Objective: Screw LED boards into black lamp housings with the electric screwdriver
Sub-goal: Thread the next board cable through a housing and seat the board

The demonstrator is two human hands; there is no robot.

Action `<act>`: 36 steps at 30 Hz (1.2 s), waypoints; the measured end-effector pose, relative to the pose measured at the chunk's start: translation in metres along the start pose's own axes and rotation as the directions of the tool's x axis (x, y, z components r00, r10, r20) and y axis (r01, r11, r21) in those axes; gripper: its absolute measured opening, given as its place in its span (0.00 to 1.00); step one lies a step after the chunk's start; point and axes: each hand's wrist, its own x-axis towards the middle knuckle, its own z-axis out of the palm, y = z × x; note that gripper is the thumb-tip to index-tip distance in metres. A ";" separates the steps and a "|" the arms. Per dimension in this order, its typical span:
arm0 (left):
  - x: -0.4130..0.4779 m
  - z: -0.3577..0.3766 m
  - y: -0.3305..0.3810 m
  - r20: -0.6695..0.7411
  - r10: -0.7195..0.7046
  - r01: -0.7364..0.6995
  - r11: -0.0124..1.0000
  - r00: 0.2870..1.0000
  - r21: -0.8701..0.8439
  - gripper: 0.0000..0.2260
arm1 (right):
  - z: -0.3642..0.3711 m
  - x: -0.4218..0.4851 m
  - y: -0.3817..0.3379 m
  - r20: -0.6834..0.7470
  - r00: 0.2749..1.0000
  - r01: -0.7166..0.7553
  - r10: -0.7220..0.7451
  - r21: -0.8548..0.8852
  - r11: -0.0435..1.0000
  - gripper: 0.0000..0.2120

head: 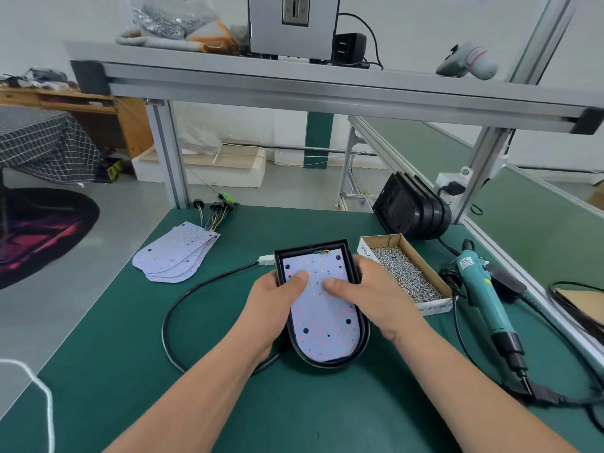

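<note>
While the black lamp housing [327, 363] lies flat on the green mat [130, 354], the left hand [277, 297] and right hand [371, 297] clasp its two sides, forearms converging from the near edge, both thumbs pressing the LED board [322, 322] seated inside; the electric screwdriver [480, 289] lies apart at right.

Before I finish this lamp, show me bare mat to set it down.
Bare mat lies left, between the cable loop and the table edge, and far centre, between the board stack and screw box beyond the housing. The right is crowded: screw box, screwdriver, cords.
</note>
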 end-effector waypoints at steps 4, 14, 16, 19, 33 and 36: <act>-0.003 -0.003 0.005 0.021 -0.008 0.008 1.000 1.000 0.007 0.09 | 0.000 -0.002 -0.008 -0.025 1.000 -0.012 0.013 0.034 0.999 0.23; -0.011 -0.003 0.006 0.223 -0.048 0.074 0.992 0.974 -0.106 0.15 | 0.001 -0.017 -0.011 0.132 0.986 0.112 -0.097 -0.110 0.988 0.21; -0.012 -0.003 0.006 0.246 -0.040 0.061 0.995 0.969 -0.078 0.15 | 0.002 -0.016 -0.011 0.164 0.985 0.080 -0.058 -0.129 0.988 0.15; -0.011 -0.003 0.007 0.245 -0.028 0.044 0.997 0.969 -0.062 0.15 | 0.003 -0.011 -0.009 0.179 0.982 0.075 -0.059 -0.084 0.994 0.14; -0.009 0.001 0.000 0.201 -0.057 0.039 0.995 0.978 0.092 0.18 | -0.013 0.004 0.001 0.007 1.000 -0.014 0.017 -0.251 0.968 0.24; -0.009 0.004 0.001 0.163 -0.086 0.060 0.986 0.983 0.157 0.20 | -0.017 0.001 0.002 -0.001 1.000 -0.023 0.024 -0.375 0.927 0.16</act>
